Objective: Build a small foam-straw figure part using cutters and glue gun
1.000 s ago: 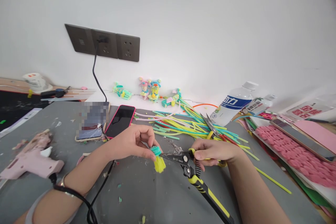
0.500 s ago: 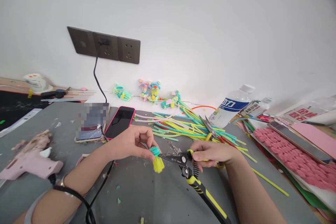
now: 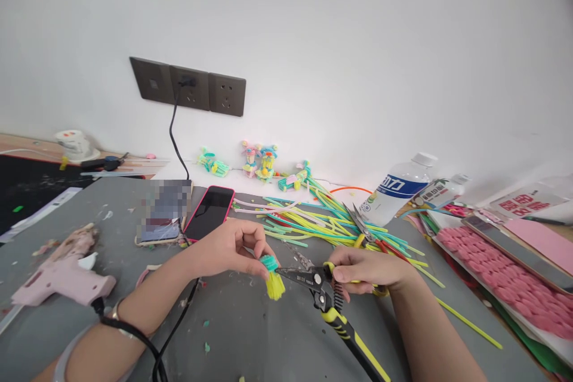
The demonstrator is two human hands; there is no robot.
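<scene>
In my left hand (image 3: 239, 248), thumb and fingers pinch a small bundle of pipe cleaners (image 3: 274, 285), teal at the top and yellow below. My right hand (image 3: 369, 270) grips the upper handle of black-and-yellow spring-loaded shears (image 3: 317, 280). The lower handle swings down toward the front edge of the view. The blades are apart, pointing left, and the lower blade's tip reaches the teal part of the bundle; whether it touches is unclear. Behind my hands lies a pile of loose pipe cleaners (image 3: 308, 218), with a pair of scissors (image 3: 359, 222) on it.
A pink glue gun (image 3: 67, 280) lies at left, its cord running under my left arm. Two phones, one a pink-edged phone (image 3: 210, 212), lie behind my left hand. Small pipe-cleaner figures (image 3: 266, 162) stand by the wall. A bottle (image 3: 394, 191) and pink braided material (image 3: 492, 274) are at right.
The whole view has shifted slightly, so things appear a little farther right and lower. Both hands keep their holds, and the shears stay at the bundle.
</scene>
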